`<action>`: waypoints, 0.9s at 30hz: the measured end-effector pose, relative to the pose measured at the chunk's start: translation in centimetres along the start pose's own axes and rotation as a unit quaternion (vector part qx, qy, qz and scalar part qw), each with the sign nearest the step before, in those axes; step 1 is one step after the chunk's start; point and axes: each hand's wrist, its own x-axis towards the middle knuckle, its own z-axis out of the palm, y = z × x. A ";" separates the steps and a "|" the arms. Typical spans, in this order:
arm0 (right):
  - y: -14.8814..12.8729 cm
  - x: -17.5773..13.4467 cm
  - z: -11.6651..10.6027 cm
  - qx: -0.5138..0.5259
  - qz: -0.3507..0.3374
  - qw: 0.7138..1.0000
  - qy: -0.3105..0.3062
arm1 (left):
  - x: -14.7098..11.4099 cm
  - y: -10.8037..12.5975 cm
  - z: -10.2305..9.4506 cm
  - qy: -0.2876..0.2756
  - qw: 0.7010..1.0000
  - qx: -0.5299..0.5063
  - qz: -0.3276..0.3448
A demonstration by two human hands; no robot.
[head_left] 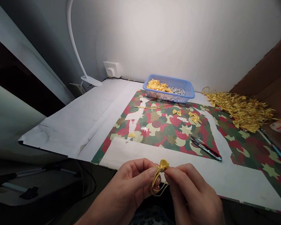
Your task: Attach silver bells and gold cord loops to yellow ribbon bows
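Just past the table's front edge, my left hand (137, 179) pinches a yellow ribbon bow (164, 163) between thumb and fingers. A thin gold cord loops down below the bow. My right hand (189, 187) closes thumb and forefinger at the bow's middle, where a small silver bead or bell shows. Whether those fingertips grip the bead, the cord or the ribbon is hidden. Farther back lie a single yellow bow (177, 112) and a small cluster of bows (194, 117). Thread snips (206, 148) with red and teal handles rest to the right.
A blue plastic basket (189, 93) by the wall holds yellow bows and silver beads. Gold cords (152, 107) lie before it. A heap of finished-looking gold bows (243, 109) sits right, beside a cardboard box (269, 75). A white lamp (91, 80) stands left.
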 end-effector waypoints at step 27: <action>0.9 -0.1 0.4 0.016 -0.018 0.999 -0.022 | 0.3 -0.7 -0.2 -0.014 1.000 -0.010 -0.010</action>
